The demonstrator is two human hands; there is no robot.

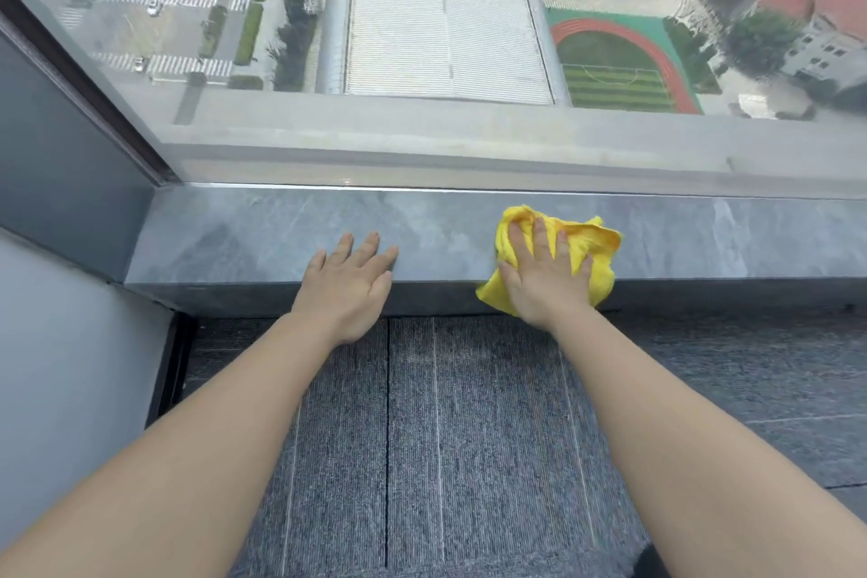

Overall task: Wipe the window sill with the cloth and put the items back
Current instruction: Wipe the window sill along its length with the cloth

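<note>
Right hand flat, fingers spread, pressing cloth on sill, frame centre-right. Left hand flat, empty. Risk: cloth overhangs front edge, could slide off.

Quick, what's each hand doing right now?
Left hand: open, flat on the window sill, holding nothing.
Right hand: open, fingers spread, pressing the yellow cloth onto the sill.

Both bare forearms reach forward, roughly parallel. The left hand lies flat, palm down, fingers spread slightly and empty. The right hand presses palm down with fingers splayed over a crumpled yellow cloth.
</note>
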